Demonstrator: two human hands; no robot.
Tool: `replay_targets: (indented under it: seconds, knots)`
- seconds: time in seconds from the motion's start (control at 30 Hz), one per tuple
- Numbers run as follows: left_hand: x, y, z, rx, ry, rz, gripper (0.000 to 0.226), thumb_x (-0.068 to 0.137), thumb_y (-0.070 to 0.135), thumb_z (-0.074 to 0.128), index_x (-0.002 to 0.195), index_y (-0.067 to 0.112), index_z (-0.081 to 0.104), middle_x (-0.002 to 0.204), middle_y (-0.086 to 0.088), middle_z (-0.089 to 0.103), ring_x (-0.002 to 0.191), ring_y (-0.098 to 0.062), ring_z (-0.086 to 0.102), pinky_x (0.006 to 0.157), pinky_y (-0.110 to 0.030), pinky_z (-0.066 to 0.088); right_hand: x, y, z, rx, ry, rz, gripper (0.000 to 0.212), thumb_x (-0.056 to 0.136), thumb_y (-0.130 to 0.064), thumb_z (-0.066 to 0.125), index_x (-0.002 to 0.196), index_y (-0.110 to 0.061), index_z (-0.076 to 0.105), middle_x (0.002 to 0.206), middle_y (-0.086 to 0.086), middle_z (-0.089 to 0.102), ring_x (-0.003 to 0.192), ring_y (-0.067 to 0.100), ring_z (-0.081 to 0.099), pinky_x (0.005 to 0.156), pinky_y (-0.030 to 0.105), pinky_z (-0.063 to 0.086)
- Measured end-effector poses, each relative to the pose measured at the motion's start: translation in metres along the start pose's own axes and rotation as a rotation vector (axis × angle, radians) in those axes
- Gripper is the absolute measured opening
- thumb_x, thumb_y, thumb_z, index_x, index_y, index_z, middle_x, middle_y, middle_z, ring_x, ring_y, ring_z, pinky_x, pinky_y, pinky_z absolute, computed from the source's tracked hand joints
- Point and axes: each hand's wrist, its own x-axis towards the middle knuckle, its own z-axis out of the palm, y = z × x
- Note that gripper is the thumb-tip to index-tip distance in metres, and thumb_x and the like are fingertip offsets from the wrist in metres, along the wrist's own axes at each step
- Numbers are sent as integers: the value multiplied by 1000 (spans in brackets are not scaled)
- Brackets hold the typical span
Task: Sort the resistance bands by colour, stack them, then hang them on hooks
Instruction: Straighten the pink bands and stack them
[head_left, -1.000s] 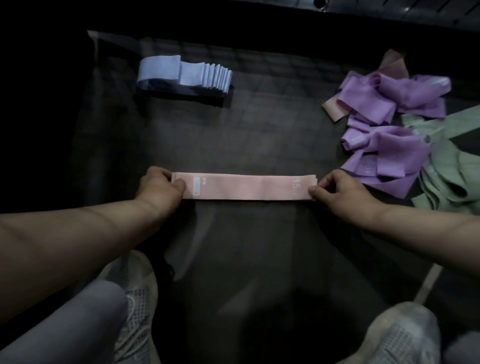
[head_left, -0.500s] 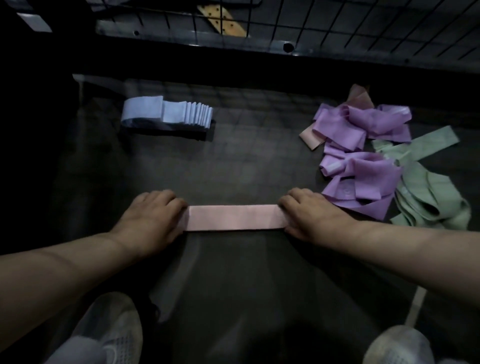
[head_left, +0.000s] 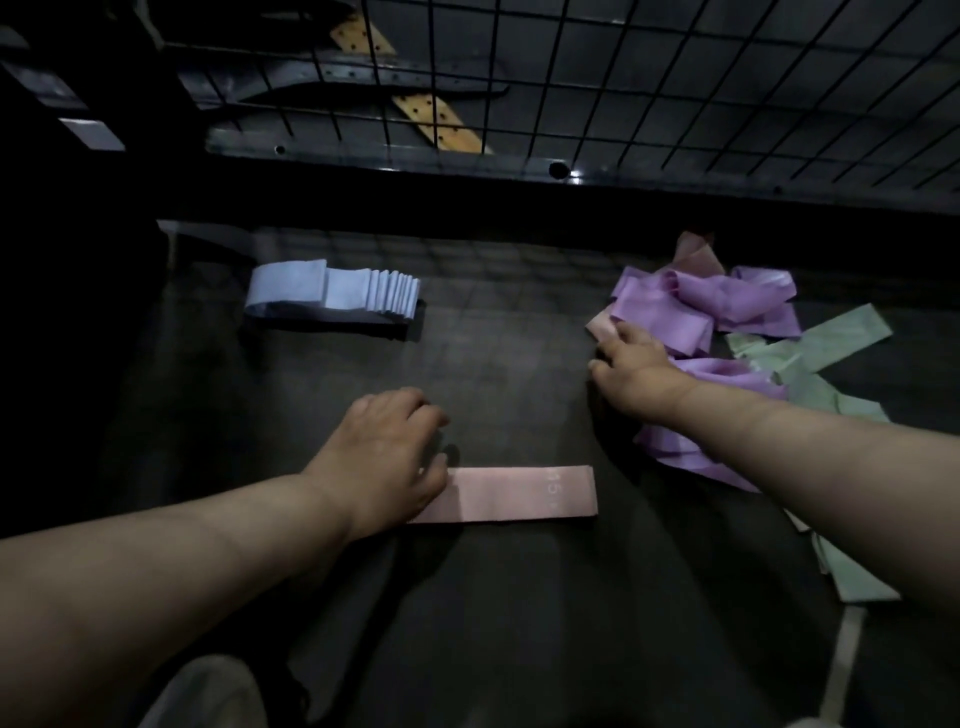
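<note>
Right hand off pink band, now at purple pile, fingers' hold unclear, left hand loose on band's end

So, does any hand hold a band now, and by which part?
Left hand rests on the flat pink band's left end, no grip. Right hand reaches the mixed pile's edge; a hold cannot be told.

The dark floor carried a single pink band laid flat near the middle, and a neat stack of pale blue bands lay well apart from it at the far left. At the right sat a loose heap of purple bands, with tumbled green bands touching its right side.
</note>
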Motion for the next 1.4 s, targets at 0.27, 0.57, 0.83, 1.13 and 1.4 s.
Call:
replay_targets:
  seconds: [0.27, 0.57, 0.83, 1.13, 1.4]
  knots:
    - [24, 27, -12, -84, 15, 20, 52, 90, 52, 40, 134, 28, 50, 129, 5, 44, 127, -16, 39, 110, -29, 21, 2, 6, -7, 46, -11, -43, 59, 94, -19, 49, 151, -18, 34, 160, 4, 25, 141, 29, 36, 117, 38, 29]
    - [46, 48, -20, -314, 2, -86, 38, 94, 42, 54, 129, 28, 56, 131, 4, 49, 128, -16, 43, 109, -27, 26, -20, -1, -52, 493, 697, -160, 24, 85, -28, 76, 97, -9, 68, 93, 3, 69, 88, 11, 64, 79, 17, 42]
    - [85, 63, -34, -904, 124, -200, 47, 90, 15, 63, 136, 21, 52, 132, -2, 56, 118, -13, 54, 104, -26, 44, -47, -27, -114, 902, 422, -361, 25, 86, 1, 71, 109, -7, 66, 94, 7, 71, 82, 8, 68, 76, 30, 60]
    - [85, 50, -68, -1265, 91, 42, 70, 67, 13, 73, 133, 26, 55, 139, 3, 55, 127, -8, 50, 106, -34, 46, -77, -55, -136, 1181, -42, -478, 21, 96, -3, 54, 112, -9, 67, 96, 9, 74, 94, 26, 72, 79, 38, 59]
    - [63, 36, -60, -1321, -146, -37, 32, 73, 12, 70, 103, 4, 66, 93, -15, 68, 86, -27, 62, 84, -38, 50, -52, -57, -145, 1611, 8, -217, 18, 100, -6, 47, 108, -12, 62, 92, 5, 71, 83, 16, 70, 77, 35, 61]
